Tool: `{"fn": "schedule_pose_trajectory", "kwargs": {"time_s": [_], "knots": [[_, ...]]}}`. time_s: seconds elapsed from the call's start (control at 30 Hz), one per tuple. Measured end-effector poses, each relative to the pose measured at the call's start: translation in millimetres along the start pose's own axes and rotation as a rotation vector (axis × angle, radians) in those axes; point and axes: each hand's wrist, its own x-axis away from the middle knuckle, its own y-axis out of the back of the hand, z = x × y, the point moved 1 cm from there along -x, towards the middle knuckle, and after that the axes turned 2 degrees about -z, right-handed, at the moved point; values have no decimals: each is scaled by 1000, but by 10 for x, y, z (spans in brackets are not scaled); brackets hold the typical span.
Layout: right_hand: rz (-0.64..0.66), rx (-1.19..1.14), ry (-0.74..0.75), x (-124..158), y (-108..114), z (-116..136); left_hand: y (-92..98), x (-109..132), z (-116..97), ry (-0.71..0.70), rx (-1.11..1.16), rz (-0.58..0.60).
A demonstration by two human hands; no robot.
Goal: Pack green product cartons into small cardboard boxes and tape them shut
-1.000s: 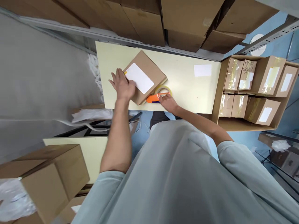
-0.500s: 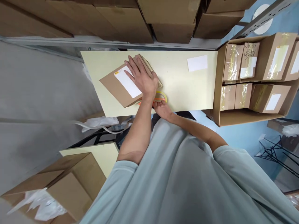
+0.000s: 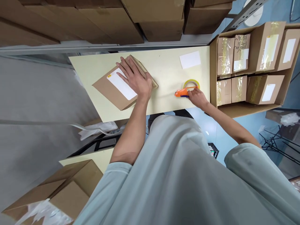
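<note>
My left hand (image 3: 137,79) lies with spread fingers on a brown cardboard box (image 3: 110,89), partly over the white label (image 3: 122,84) on its top. The box sits at an angle on the pale tabletop (image 3: 167,68). To the right, my right hand (image 3: 197,97) is closed around the handle of an orange tape dispenser (image 3: 182,92). A roll of yellowish tape (image 3: 191,83) is mounted on the dispenser, which points left toward the box, apart from it. The palm side of my right hand is hidden.
A white paper slip (image 3: 190,60) lies at the table's back right. Beyond the right end, a large open carton (image 3: 213,56) holds several taped boxes. Shelved cartons (image 3: 161,29) line the back. An open carton with plastic (image 3: 77,190) stands at lower left.
My right hand has moved right with the tape dispenser, away from the box's near side. My left hand stays on the box. The whole view has shifted slightly.
</note>
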Motion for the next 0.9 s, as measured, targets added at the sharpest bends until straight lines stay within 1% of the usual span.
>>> {"fn": "schedule_pose_trajectory", "kwargs": {"time_s": [0.07, 0.13, 0.23, 0.33, 0.43, 0.5, 0.57, 0.67, 0.73, 0.8, 0.83, 0.9], "knots": [[50, 24, 7, -234, 69, -109, 22, 30, 13, -30, -21, -21], [72, 28, 13, -502, 121, -90, 56, 79, 54, -58, -36, 40], [67, 26, 50, -811, 132, 78, 157, 177, 169, -81, -34, 189], [71, 0, 135, -928, 70, 315, 333, 275, 302, -109, 12, 249], [89, -5, 244, -905, -5, 602, 522, 377, 404, -148, 74, 283], [104, 3, 306, -859, -39, 807, 603, 471, 447, -157, 94, 317], [118, -3, 344, -809, -56, 992, 630, 598, 473, -146, 92, 321], [149, -63, 354, -727, -62, 1159, 597, 817, 494, -107, 63, 271], [184, -114, 375, -656, -60, 1162, 562, 941, 499, -63, 70, 258], [226, -123, 421, -576, -51, 1063, 541, 1022, 498, -19, 109, 275], [241, -114, 435, -540, -41, 971, 536, 1046, 493, -4, 130, 288], [251, -89, 431, -500, -10, 712, 535, 1071, 478, 3, 152, 311]]}}
